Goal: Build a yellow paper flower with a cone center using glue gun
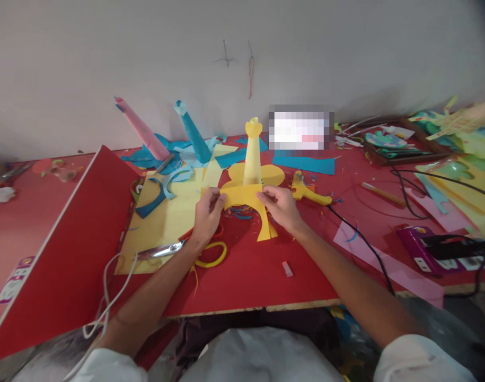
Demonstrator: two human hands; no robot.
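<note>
My left hand (209, 212) and my right hand (282, 207) pinch a cut orange-yellow paper piece (243, 195) between them, one at each end. A curved strip of it hangs below my right hand. Just behind stands a pale yellow paper cone (252, 159) with a small collar near its top, and rounded yellow paper shapes (273, 174) lie at its base. Scissors with yellow and red handles (211, 254) rest beside my left wrist. To the right of my right hand lies a yellow glue gun (311, 195).
Pink (142, 130) and blue (193, 132) paper cones stand at the back left. A red board (67, 249) leans at the left. Black cables, a purple box (417, 249) and a tray (401, 154) are at the right.
</note>
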